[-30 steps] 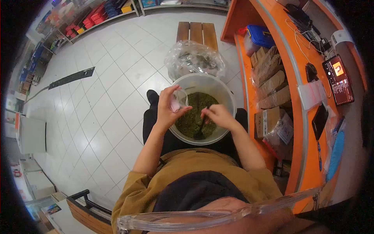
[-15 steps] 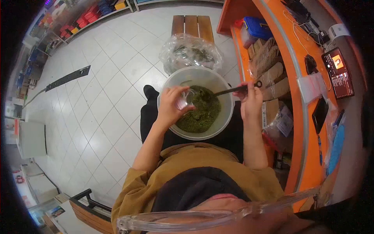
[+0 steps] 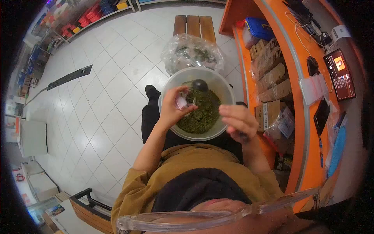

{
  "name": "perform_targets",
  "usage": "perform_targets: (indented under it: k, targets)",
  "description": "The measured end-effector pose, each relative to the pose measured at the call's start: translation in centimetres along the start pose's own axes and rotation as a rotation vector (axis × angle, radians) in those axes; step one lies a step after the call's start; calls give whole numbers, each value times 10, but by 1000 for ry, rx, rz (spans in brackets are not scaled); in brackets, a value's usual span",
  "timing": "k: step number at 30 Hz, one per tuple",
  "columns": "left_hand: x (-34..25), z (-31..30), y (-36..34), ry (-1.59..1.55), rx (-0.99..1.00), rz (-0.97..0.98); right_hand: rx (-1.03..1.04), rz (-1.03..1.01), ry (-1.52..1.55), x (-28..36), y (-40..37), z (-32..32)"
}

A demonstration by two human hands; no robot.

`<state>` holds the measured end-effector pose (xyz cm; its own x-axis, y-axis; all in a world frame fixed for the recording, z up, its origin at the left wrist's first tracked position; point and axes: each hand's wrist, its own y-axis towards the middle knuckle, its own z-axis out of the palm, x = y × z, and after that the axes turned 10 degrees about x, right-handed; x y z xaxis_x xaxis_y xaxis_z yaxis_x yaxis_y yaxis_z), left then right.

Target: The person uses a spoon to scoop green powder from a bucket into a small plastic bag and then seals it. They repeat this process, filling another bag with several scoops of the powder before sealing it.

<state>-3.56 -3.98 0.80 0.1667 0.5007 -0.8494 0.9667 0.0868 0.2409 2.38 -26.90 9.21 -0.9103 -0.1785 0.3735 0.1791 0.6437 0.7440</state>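
A translucent white plastic tub [image 3: 228, 84] rests between the person's legs, with crushed dark green dried herb [image 3: 200, 119] inside. My left hand [image 3: 173, 107] is over the tub's left side, fingers closed on a small clear plastic bag [image 3: 181, 102], its mouth facing the herb. My right hand [image 3: 239, 121] is at the tub's right rim, closed round the handle of a black ladle. The round bowl of the ladle [image 3: 200, 85] is raised over the herb near the far wall; its handle is blurred between bowl and hand.
Behind the tub, a large clear bag [image 3: 191, 58] of leafy material leans by a slatted wooden bench [image 3: 193, 25]. On the right stands an orange counter [image 3: 288, 50] bearing a tablet [image 3: 339, 74] and a stack of small clear bags [image 3: 313, 89]. Packed cardboard [image 3: 272, 76] fills its lower shelf.
My right hand has come down and towards me, tilting the ladle so its bowl has risen out of the herb. My left hand keeps the small bag at nearly the same spot.
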Motion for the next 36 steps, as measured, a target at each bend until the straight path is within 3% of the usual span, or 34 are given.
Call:
perform_targets:
  k: [3, 7, 10, 13, 19, 22, 25, 26, 29, 36]
  targets:
    - [14, 7, 0, -130, -7, -17, -138, 188, 239, -21, -9, 21]
    - [7, 4, -2, -112, -42, 5, 186, 592, 175, -21, -7, 58]
    - [9, 5, -6, -83, -79, 71, 182, 643, 196, -32, -15, 87]
    - [2, 4, -5, 63, -109, 131, 12, 619, 161, -40, -16, 83]
    - [9, -1, -2, -9, -78, 172, -65, 871, 318, -38, -15, 75]
    - [7, -1, -2, 11, -106, 205, -15, 910, 400, -41, -19, 74]
    - [6, -4, -5, 86, -44, 242, 100, 611, 73, -46, -15, 77]
    - [5, -3, -5, 106, -23, 260, 181, 621, 105, -48, -14, 77]
    - [5, -2, -5, 121, 1, 227, 161, 597, 32, -54, -20, 91]
    - [11, -4, -7, 60, -55, 140, 360, 836, 186, -67, -27, 97]
